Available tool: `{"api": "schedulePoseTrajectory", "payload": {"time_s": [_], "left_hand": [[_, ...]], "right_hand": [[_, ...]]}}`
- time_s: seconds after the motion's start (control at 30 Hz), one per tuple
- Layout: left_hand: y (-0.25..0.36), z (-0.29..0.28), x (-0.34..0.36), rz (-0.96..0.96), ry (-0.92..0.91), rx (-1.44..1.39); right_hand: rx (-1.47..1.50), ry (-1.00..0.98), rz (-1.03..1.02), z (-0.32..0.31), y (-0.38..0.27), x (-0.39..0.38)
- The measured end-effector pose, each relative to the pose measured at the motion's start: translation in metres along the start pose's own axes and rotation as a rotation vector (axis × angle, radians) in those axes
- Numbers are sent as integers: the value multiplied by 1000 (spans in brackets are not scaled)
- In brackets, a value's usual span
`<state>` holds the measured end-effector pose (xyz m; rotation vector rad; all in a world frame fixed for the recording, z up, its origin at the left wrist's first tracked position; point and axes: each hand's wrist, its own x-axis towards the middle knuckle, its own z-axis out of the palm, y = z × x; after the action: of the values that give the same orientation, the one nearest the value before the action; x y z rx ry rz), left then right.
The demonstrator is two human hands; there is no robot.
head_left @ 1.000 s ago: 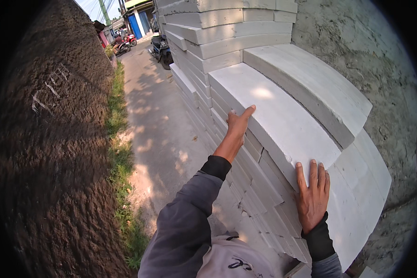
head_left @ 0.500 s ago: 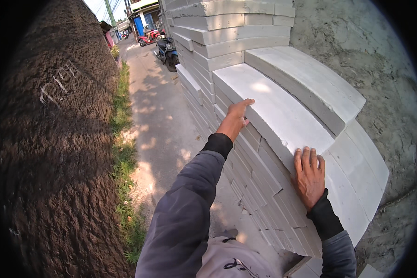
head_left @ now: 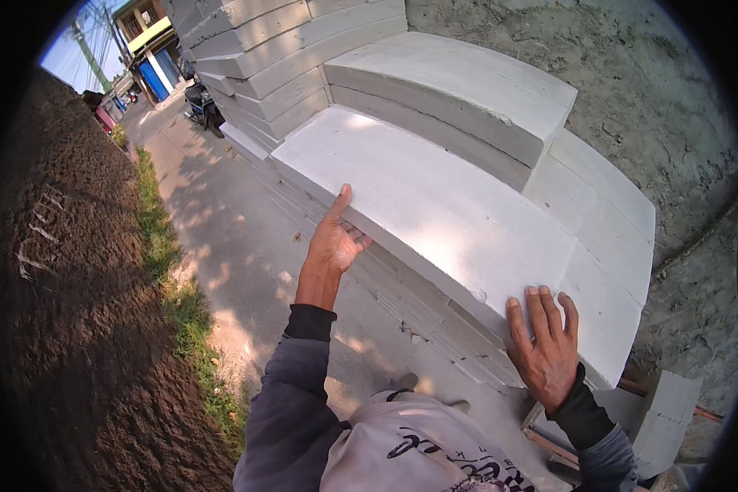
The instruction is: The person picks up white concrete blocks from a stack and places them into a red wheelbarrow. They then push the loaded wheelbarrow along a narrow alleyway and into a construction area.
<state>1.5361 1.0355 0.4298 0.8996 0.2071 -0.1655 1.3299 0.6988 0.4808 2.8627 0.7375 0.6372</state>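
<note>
A long, pale aerated concrete block (head_left: pixel 435 213) lies on the top of a stack, its long near edge facing me. My left hand (head_left: pixel 336 242) grips that edge toward the left, thumb on the upper face and fingers curled against the side and underneath. Near the block's right end, my right hand (head_left: pixel 547 344) rests with its fingers slightly apart on top; its thumb is hidden. Behind lies a higher layer of blocks (head_left: pixel 484 111). More blocks (head_left: pixel 607 303) continue to the right at about the level of the gripped one.
A taller block stack (head_left: pixel 271 57) rises at the far left end. Rough grey wall (head_left: pixel 631 90) stands behind. A paved lane (head_left: pixel 221 221) runs along the left, with grass (head_left: pixel 160 230), a dark rough wall (head_left: pixel 82 328) and a parked motorbike (head_left: pixel 203 107). Another block (head_left: pixel 664 422) sits lower right.
The view has swung to the right. My left hand has turned so its thumb points up over the edge and its fingers sit lower. The block appears to jut out more toward me.
</note>
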Motion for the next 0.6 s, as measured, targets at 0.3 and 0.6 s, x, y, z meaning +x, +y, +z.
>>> {"api": "schedulePoseTrajectory", "payload": {"time_s": [0.3,0.6], "left_hand": [[33,22,2,688,217,487],[44,-69,65,1145,118,1386]], "right_hand": [[492,363,707,-7,-25,-28],[1581,411,1206,12,-62,-30]]}}
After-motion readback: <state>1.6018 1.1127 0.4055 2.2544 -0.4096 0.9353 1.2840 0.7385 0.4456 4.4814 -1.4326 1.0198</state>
